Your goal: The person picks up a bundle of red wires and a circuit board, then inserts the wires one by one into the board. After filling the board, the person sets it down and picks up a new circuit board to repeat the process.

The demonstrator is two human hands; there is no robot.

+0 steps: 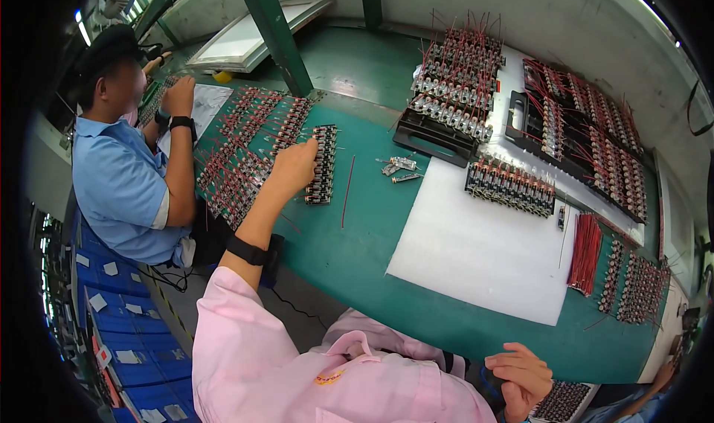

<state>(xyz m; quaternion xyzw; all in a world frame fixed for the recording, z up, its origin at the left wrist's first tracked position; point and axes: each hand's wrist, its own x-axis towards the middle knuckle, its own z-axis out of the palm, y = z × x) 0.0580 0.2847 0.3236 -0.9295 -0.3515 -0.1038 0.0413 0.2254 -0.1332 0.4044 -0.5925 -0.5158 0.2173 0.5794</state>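
My left hand (pixel 295 168) reaches out over the green table, its fingers bent together at the left edge of a long row of small circuit boards (pixel 321 171). The fingertips are hidden, so what they pinch cannot be seen. To the left of that hand lie several rows of boards with red wires (pixel 234 174). A single red wire (pixel 348 192) rests to the right of the row, and a few loose small boards (pixel 401 168) lie beyond it. My right hand (pixel 518 378) is near the table's front edge, fingers loosely bent and apart, with nothing in it.
A white foam sheet (pixel 476 248) covers the table's right part, with a block of boards (pixel 509 186) at its far edge. Beside it are a bundle of red wires (pixel 586 253) and black trays (pixel 435 142) of wired boards. A co-worker in blue (pixel 123 185) sits at the left.
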